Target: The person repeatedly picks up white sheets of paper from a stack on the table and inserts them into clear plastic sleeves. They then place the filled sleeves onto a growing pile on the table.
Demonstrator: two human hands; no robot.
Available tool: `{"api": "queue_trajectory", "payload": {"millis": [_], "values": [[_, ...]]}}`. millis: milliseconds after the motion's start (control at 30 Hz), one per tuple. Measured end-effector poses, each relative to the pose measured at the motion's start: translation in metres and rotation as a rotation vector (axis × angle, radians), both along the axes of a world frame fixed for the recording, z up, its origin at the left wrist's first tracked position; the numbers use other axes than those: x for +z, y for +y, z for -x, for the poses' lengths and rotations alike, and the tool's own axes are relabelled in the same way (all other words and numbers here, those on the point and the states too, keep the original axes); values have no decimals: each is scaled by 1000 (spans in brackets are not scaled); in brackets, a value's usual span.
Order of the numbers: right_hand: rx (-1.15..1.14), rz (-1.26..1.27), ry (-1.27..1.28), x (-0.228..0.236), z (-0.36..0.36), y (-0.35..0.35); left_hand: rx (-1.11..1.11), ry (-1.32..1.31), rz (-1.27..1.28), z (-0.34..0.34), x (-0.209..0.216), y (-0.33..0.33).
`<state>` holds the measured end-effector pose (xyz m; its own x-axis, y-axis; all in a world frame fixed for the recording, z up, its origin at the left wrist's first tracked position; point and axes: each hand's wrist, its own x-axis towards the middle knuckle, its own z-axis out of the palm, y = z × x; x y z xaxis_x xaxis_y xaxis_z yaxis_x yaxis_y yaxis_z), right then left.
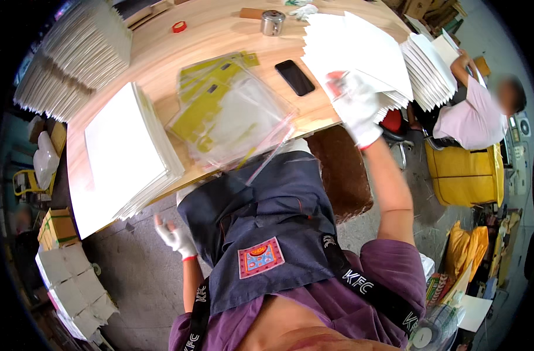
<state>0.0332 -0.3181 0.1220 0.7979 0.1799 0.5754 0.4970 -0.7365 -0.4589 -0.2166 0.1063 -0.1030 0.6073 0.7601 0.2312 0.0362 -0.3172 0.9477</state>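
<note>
My right hand (pixel 358 108), in a white glove with a red cuff, reaches to the near edge of a fanned pile of white sheets (pixel 360 50). Motion smears its fingers, so their grip is unclear. Off the table's near left edge hangs my left hand (pixel 174 238), gloved the same way, its fingers apart and holding nothing. It is nearest to a neat stack of white sheets (pixel 126 137) at the table's left. Between the two piles lie several clear plastic sleeves (pixel 232 111) with yellow-green printing, overlapping and partly over the near edge.
A black phone (pixel 294 78) lies right of the sleeves. Farther back are a metal cup (pixel 273 23), a red tape roll (pixel 179 27) and a white glove (pixel 304 11). Tall stacks (pixel 79 58) stand at far left. A person (pixel 472 114) sits at right beside another sheet stack (pixel 428 70).
</note>
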Motion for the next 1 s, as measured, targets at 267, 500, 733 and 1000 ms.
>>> {"api": "queue_trajectory", "payload": {"millis": [267,500,733,1000], "values": [[-238,734,158,32,-65,-105,-680,130,-847,-114,70,-126],[-200,757,-114,37,-45,-112,-627,291,-1253,-233,48,-105],[56,258,-60,-12,86,-80,-814,660,-1015,-218,81,-114],[-119,-1673,669,-33,23,-150,-784,636,-1039,-221,87,-109]]}}
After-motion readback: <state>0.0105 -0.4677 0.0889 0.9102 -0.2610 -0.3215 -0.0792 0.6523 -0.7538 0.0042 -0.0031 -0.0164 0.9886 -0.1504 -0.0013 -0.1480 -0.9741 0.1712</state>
